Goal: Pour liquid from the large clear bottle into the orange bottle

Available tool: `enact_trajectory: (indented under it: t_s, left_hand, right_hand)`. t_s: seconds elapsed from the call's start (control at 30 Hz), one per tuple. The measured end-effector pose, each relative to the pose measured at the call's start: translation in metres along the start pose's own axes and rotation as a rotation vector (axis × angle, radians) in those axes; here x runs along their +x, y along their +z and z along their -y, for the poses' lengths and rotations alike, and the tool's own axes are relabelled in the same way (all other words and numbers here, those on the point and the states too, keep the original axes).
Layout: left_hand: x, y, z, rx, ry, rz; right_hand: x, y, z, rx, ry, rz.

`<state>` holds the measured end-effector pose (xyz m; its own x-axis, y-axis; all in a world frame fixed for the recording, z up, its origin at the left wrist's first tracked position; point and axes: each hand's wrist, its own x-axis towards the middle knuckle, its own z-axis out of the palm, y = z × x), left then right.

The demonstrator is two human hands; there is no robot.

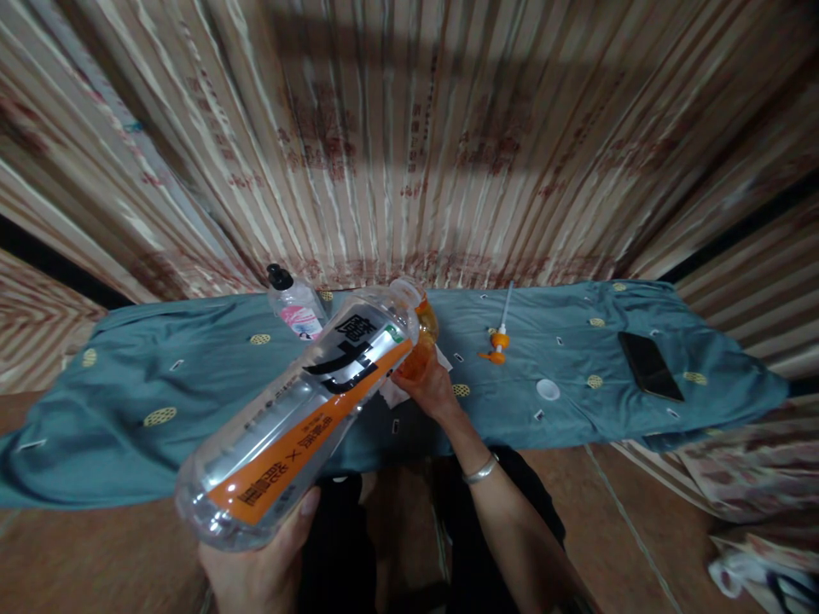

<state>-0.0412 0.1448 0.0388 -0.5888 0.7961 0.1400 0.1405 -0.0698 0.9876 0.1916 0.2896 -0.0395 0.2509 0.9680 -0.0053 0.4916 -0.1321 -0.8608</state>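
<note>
My left hand (262, 563) holds a large clear bottle (300, 409) with an orange and silver label near its base. The bottle is tilted, its uncapped-looking mouth pointing to the upper right. My right hand (427, 385) is wrapped round an orange translucent bottle (423, 341), whose upper part sits right by the mouth of the clear one. Whether the two bottles touch cannot be told. Under the orange bottle lies a piece of white paper (395, 395), partly hidden. An orange pump head (497, 343) with a clear tube lies to the right, near a small white round cap (548, 390).
A clear bottle with a black pump and pink label (298, 311) stands at the back left of the cloth-covered table (211, 375). A black phone (651, 367) lies at the right. Behind hangs a striped curtain (384, 153).
</note>
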Motion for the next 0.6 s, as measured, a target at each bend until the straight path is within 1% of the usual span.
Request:
enact_trajectory:
  t_s: [0.1,0.2,0.33,0.47,0.53,0.6]
  left_hand:
    - [0.0,0.004,-0.006,-0.085,-0.041,-0.006]
    - [0.002,0.007,-0.012,-0.124,-0.009,-0.049]
    - [0.003,0.007,-0.018,-0.108,-0.007,0.004]
    - [0.0,0.008,-0.023,-0.124,-0.036,-0.013]
    - [-0.001,0.011,-0.027,-0.12,-0.052,-0.001]
    - [0.0,0.014,-0.032,-0.13,-0.038,0.002]
  right_hand:
    - [-0.001,0.0,0.004,-0.009,-0.004,-0.011]
    - [-0.002,0.0,0.006,-0.005,-0.008,-0.008]
    - [-0.002,0.0,0.005,-0.013,-0.012,0.0]
    - [0.0,0.0,0.001,-0.004,-0.033,-0.004]
    - [0.0,0.001,-0.001,0.006,-0.042,0.002]
    - [0.001,0.001,-0.003,0.017,-0.053,0.002]
